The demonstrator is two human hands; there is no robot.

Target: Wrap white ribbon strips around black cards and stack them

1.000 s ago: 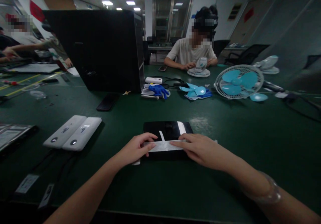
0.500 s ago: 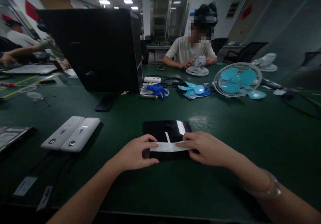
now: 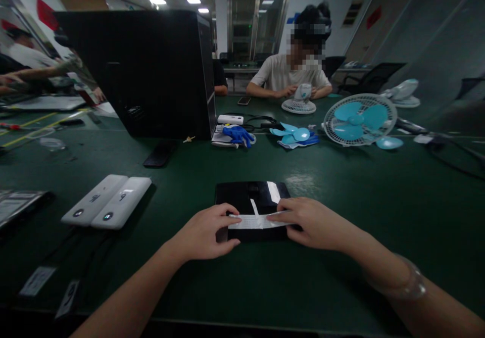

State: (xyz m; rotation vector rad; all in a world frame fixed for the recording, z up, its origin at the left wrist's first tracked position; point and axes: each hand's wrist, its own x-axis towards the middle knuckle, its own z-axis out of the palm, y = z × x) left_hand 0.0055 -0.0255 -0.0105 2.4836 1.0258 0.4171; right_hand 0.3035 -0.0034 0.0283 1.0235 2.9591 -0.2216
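Note:
A flat black device (image 3: 242, 196) lies on the green table in front of me. Across its near part runs a white ribbon strip (image 3: 253, 221). My left hand (image 3: 202, 234) pinches the strip's left end at the device's left edge. My right hand (image 3: 310, 222) pinches the strip's right end, its fingers resting on the device. A short white tab sticks up from the strip's middle.
Two white power banks (image 3: 108, 201) lie to the left. A black computer case (image 3: 151, 73) stands behind. Blue gloves (image 3: 238, 135), loose fan blades (image 3: 295, 135) and a blue desk fan (image 3: 359, 121) lie farther back. A person (image 3: 290, 75) sits opposite with a small fan.
My left hand has curled and shifted right along the strip, from lying flat on it to pinching its end. The strip looks shorter between my hands.

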